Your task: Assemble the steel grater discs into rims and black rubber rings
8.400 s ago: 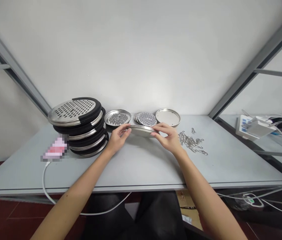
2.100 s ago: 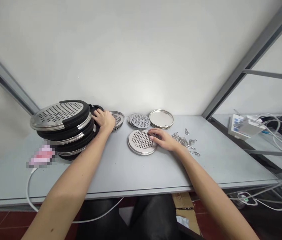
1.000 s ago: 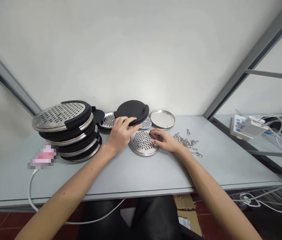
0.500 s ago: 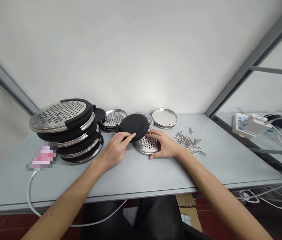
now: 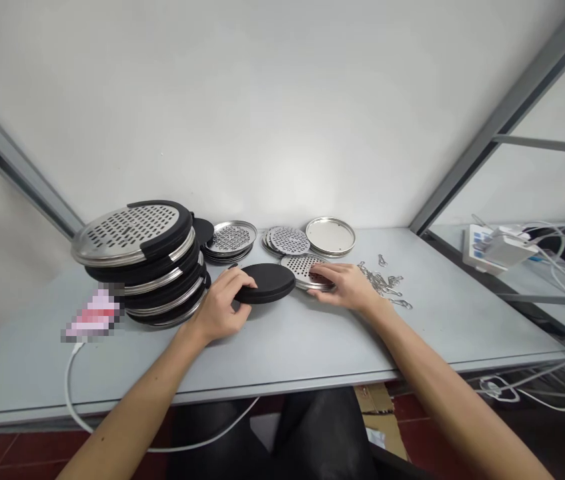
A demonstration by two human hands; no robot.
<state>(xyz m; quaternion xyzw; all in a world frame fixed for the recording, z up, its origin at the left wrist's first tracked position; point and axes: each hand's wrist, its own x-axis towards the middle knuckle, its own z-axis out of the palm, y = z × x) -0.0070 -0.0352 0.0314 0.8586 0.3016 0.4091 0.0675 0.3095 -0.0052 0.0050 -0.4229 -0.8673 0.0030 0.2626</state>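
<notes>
While one black disc (image 5: 265, 283) is held at its left edge by the left hand (image 5: 223, 303), one perforated disc (image 5: 302, 270), just beside, is held by the right hand (image 5: 349, 287). Bench (image 5: 282, 353) room is left before the front edge (image 5: 287, 387); behind, three metal piles (image 5: 289, 240) are counted.

Can't see one end of the black disc (image 5: 267, 279), left hand (image 5: 225, 301)'s wrapped over it. Right hand (image 5: 345, 285) blocks part of the holed metal plate (image 5: 299, 268). Another black piece (image 5: 205, 231) is half lost behind the tall stack (image 5: 135, 233). Pinkish thing (image 5: 93, 313)? Total pixel mush. Metal clips (image 5: 386, 285) are too tangled to count.
</notes>
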